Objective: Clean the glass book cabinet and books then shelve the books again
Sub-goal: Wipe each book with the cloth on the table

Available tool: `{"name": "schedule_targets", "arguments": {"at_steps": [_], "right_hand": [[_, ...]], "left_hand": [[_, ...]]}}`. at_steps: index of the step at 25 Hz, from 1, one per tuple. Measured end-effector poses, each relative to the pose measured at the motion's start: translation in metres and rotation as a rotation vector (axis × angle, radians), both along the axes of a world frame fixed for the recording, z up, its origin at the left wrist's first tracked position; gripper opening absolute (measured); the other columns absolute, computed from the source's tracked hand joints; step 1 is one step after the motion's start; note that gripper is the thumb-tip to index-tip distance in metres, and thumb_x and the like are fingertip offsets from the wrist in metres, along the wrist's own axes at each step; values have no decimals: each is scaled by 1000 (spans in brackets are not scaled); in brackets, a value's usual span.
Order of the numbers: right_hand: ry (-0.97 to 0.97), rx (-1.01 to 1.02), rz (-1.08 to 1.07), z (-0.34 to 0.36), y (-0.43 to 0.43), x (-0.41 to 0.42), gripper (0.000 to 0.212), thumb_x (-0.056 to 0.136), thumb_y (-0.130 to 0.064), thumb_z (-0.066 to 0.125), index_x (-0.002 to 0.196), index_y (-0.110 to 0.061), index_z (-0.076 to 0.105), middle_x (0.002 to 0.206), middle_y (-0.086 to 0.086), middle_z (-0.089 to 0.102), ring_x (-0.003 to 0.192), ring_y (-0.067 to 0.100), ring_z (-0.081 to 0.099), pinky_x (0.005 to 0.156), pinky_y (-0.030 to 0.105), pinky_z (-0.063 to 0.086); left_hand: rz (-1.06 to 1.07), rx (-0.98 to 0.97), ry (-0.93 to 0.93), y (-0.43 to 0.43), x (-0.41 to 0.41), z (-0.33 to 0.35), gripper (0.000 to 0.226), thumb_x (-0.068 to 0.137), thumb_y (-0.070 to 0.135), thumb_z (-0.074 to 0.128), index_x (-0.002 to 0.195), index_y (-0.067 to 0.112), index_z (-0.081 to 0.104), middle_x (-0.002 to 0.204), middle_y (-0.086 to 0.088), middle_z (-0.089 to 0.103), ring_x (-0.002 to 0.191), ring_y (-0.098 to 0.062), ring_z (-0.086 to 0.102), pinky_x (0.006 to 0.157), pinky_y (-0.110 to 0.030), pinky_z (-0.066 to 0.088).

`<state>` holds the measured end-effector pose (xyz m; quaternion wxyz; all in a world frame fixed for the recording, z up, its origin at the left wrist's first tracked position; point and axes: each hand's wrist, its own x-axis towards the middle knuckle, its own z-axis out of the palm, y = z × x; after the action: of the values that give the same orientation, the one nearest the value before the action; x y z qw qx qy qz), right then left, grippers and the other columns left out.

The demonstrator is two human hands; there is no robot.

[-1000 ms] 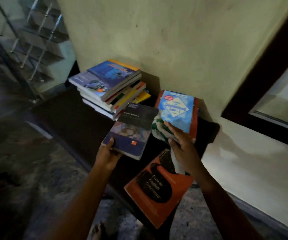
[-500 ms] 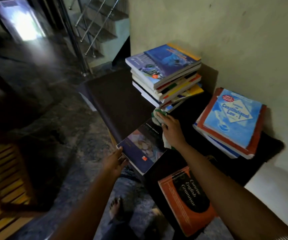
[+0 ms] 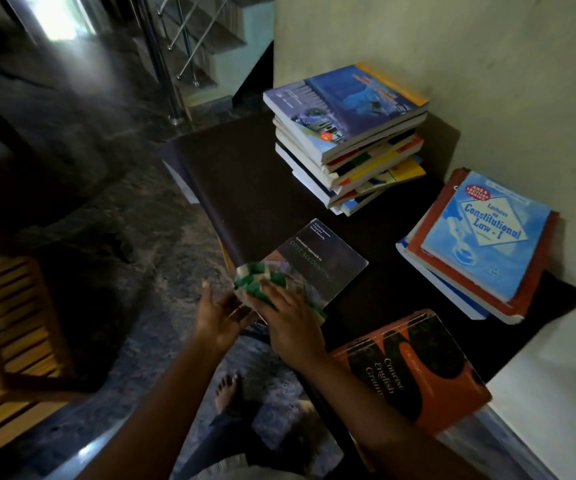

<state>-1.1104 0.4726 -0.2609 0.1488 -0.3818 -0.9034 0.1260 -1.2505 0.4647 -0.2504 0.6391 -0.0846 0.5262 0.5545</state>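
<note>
Cloth (image 3: 262,284) hides the accounting book's (image 3: 324,258) near corner.

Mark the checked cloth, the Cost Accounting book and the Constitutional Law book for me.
checked cloth (image 3: 252,276): head view, on the green-and-white folds.
Cost Accounting book (image 3: 328,252): head view, on the dark upper half of its cover.
Constitutional Law book (image 3: 487,237): head view, middle of its blue cover.

A dark table (image 3: 245,174) stands against the wall (image 3: 487,64). A tall stack (image 3: 345,133) of books sits at its far side by the wall. A short stack (image 3: 480,237), topped by a blue law book, lies to the right, apart from it. A Cost Accounting book (image 3: 324,258) lies flat at the front edge. An orange grammar book (image 3: 418,368) overhangs the near corner.
</note>
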Motion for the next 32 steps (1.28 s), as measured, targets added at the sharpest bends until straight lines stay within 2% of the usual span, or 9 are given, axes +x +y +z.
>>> {"name": "schedule_targets", "arguments": {"at_steps": [3,9,14,17,21,24,27,29,32], "right_hand": [[280,-210,44,9,-14,18,42,94,-20,35,132,-28,51,133,4,54,122,15,44,101,33,43],[674,-325,-297,96,7,85,56,90,5,43,132,-32,42,131,-27,45,123,-13,40,101,11,35],[711,-150,-305,140,3,128,46,90,-1,43,132,-18,46,134,-20,41,125,-16,34,97,2,29],[675,-212,-342,132,-10,135,51,92,7,44,129,-28,43,133,-24,39,120,-26,29,93,-4,27],[661,-429,-431,104,-14,126,51,95,0,42,128,-39,40,139,-15,40,124,-10,35,90,-2,31],[614,-469,-439,90,8,108,50,94,3,42,132,-29,45,138,-10,43,127,3,37,86,-6,28],[509,-324,-457,71,55,86,48,93,2,45,137,-18,45,139,0,45,126,9,40,90,-3,28],[389,-291,-516,48,82,72,53,93,-5,45,143,-21,34,145,6,39,132,21,37,104,19,33],[-51,-198,-612,15,87,48,63,93,-12,43,148,-24,16,152,12,24,141,27,21,112,44,24]], "left_hand": [[-6,17,-39,-5,4,11,58,95,56,33,96,4,59,96,-18,61,89,-30,58,76,-42,47],[-88,239,496,2,31,54,16,89,5,59,78,16,56,77,-4,60,65,-16,61,52,-25,51],[-223,902,1540,-28,50,84,15,87,8,58,94,20,61,96,4,60,91,4,56,81,-9,44],[-516,1243,1867,-30,34,29,21,96,18,47,109,10,62,113,-2,57,113,-13,53,104,-30,38],[-760,942,1971,-51,18,-41,35,88,16,48,120,27,54,126,-3,56,123,-23,46,101,-53,39],[-563,623,1706,-59,15,-44,50,84,15,50,132,28,46,139,-9,42,130,-21,34,103,-48,34],[-317,184,923,-43,10,-18,44,93,23,57,135,20,43,135,-13,47,117,-26,50,91,-44,48],[-290,69,522,-28,7,-1,25,96,32,49,116,18,54,114,-14,59,91,-24,61,69,-38,54],[-257,53,376,-8,5,9,30,99,31,41,105,6,57,87,-14,65,66,-22,66,49,-31,55]]}}
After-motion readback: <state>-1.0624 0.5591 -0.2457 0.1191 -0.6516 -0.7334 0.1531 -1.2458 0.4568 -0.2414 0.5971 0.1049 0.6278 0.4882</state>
